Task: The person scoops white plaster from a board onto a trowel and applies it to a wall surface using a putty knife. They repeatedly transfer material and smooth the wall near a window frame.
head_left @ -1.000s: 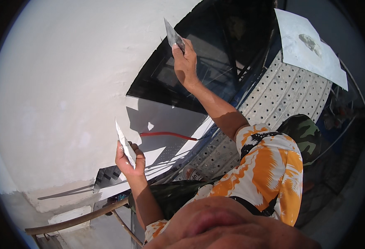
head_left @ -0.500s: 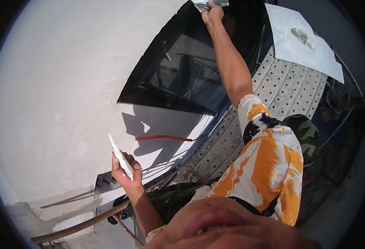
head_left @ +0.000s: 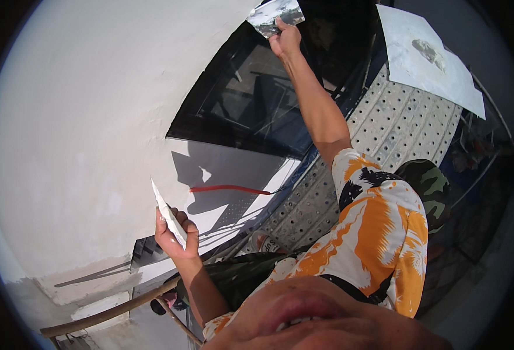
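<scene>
My left hand (head_left: pixel 176 238) is closed round a putty knife (head_left: pixel 169 213). Its blade is smeared white and seen nearly edge-on, its tip pointing up and left near the pale wall (head_left: pixel 87 140). At the top, my outstretched right hand (head_left: pixel 285 41) grips a shiny, broad-bladed metal scraper (head_left: pixel 276 17) with whitish smears. That blade lies at the upper edge of the dark window (head_left: pixel 239 99), where the frame meets the wall; whether it touches the wall I cannot tell.
Below me runs a perforated metal walkway (head_left: pixel 400 125). A white board (head_left: pixel 406 35) with a grey mortar patch (head_left: pixel 428 52) lies at its far end. A red tube (head_left: pixel 229 188) sticks out below the window. A wooden pole (head_left: pixel 111 309) crosses at lower left.
My right hand has brought the scraper left and a little nearer along the window's upper edge, so more of its blade shows. My left hand has shifted only slightly.
</scene>
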`<state>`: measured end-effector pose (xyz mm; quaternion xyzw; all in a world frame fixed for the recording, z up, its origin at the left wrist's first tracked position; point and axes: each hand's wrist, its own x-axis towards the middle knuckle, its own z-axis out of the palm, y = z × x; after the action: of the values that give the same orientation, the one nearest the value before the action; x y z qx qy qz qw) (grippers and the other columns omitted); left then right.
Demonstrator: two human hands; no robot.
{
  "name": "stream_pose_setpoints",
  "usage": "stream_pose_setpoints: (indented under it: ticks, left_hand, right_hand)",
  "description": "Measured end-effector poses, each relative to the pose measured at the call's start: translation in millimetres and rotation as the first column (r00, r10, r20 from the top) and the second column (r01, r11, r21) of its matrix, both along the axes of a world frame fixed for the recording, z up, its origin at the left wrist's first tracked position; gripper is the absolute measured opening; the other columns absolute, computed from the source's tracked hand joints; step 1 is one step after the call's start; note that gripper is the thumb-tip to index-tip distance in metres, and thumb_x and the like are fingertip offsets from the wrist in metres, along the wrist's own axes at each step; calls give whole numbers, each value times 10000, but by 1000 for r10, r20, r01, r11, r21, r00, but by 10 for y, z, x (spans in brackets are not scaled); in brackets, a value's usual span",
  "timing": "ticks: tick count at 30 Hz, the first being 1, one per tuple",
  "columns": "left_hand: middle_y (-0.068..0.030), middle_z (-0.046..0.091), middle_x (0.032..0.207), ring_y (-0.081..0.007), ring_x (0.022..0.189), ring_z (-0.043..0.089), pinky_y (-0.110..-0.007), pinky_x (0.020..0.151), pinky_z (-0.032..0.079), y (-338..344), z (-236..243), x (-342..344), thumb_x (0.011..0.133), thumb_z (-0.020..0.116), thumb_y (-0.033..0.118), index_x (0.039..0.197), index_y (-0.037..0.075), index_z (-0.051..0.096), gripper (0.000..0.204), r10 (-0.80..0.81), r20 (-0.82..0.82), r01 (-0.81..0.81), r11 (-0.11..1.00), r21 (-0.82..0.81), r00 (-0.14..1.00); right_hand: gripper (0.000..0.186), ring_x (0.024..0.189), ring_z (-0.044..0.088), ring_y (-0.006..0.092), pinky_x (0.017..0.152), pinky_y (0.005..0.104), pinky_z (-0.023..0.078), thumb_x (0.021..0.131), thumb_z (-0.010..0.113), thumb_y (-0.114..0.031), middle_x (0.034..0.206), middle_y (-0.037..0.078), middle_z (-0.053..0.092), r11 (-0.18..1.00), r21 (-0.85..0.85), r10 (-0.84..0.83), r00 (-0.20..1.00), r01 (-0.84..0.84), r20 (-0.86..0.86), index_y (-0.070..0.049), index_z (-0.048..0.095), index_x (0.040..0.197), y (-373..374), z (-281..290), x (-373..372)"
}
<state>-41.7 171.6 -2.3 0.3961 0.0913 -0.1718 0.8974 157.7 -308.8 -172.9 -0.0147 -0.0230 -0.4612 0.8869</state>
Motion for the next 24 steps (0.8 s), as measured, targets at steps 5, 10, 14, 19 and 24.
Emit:
stream_pose_setpoints:
  ticks: [5, 10, 14, 19, 24]
  left_hand:
    - [-11, 549, 716, -73, 541, 401, -200, 418, 316, -4, 15, -5, 998, 515, 202, 928, 74, 568, 155, 32, -13, -32, 998, 47, 999]
    - [-6, 520, 696, -77, 535, 396, -203, 408, 315, -53, 42, -8, 1008, 511, 220, 888, 82, 559, 189, 68, -34, -65, 996, 65, 997]
    - [3, 497, 682, -81, 532, 382, -215, 395, 302, -93, 60, -4, 1013, 511, 238, 872, 88, 557, 211, 95, -69, -91, 994, 66, 993]
    - [0, 543, 671, -103, 556, 475, -218, 407, 360, -88, 23, 23, 998, 544, 263, 917, 93, 614, 201, 24, -44, -21, 997, 80, 999]
    - [0, 535, 733, -85, 620, 481, -193, 504, 428, -113, -115, 110, 986, 530, 184, 943, 58, 584, 144, 163, -55, -151, 972, 179, 985]
  right_hand:
    - [283, 1044, 634, 239, 945, 409, 522, 918, 548, 51, 1137, 104, 628, 998, -69, -11, 998, 7, -56, 20, 550, 1199, 360, 7, -75]
    - [255, 1011, 644, 216, 920, 390, 533, 914, 571, 38, 1097, 87, 643, 996, -27, 75, 983, -80, -166, 7, 567, 1167, 747, 29, -173]
    - [266, 1027, 640, 222, 935, 402, 533, 918, 558, 44, 1118, 100, 635, 992, -13, 124, 987, -126, -105, 10, 551, 1182, 1103, 24, -166]
    - [202, 957, 641, 178, 871, 333, 528, 915, 569, 47, 1056, 83, 640, 973, -8, 231, 970, -232, -82, 3, 573, 1112, 1702, 126, -307]
    - [152, 878, 627, 130, 767, 265, 491, 915, 609, 0, 1012, 49, 664, 905, -305, 280, 955, -295, -96, -4, 625, 1067, 2277, 551, -1065]
